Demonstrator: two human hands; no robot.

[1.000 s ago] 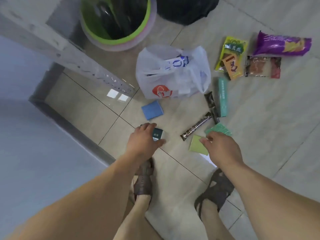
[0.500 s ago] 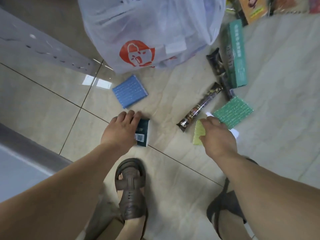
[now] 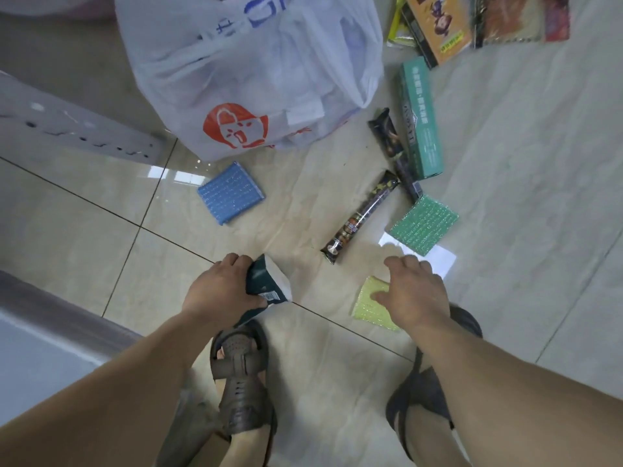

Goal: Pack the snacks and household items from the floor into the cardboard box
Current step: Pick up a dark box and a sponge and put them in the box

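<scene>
Since the earlier frames, the small dark teal box (image 3: 266,284) is seen tipped up on edge from the floor, where previously it lay flat under the left hand (image 3: 215,293). The box is gripped by that hand, fingers curled over its upper edge and the thumb pressed near the barcode end. The right hand (image 3: 413,293) is held above the yellow-green sponge (image 3: 369,303), fingers spread and loosely bent, the thumb lying over the pad; actual contact cannot be determined, and nothing is clasped.

A white paper slip (image 3: 438,257) is noted just beyond the right hand, partly covered by the green scouring pad (image 3: 423,224). A long dark snack bar (image 3: 360,217) lies diagonally between the two hands' reach. Further out, a second dark wrapper (image 3: 386,133) rests against the long green carton (image 3: 419,117). The blue scouring pad (image 3: 231,193) lies apart to the left, near the white plastic bag (image 3: 256,72). Snack packets (image 3: 438,25) are recorded at the upper edge. Brown sandals (image 3: 241,382) are worn on the tiled floor (image 3: 522,214). No cardboard box is seen in view.
</scene>
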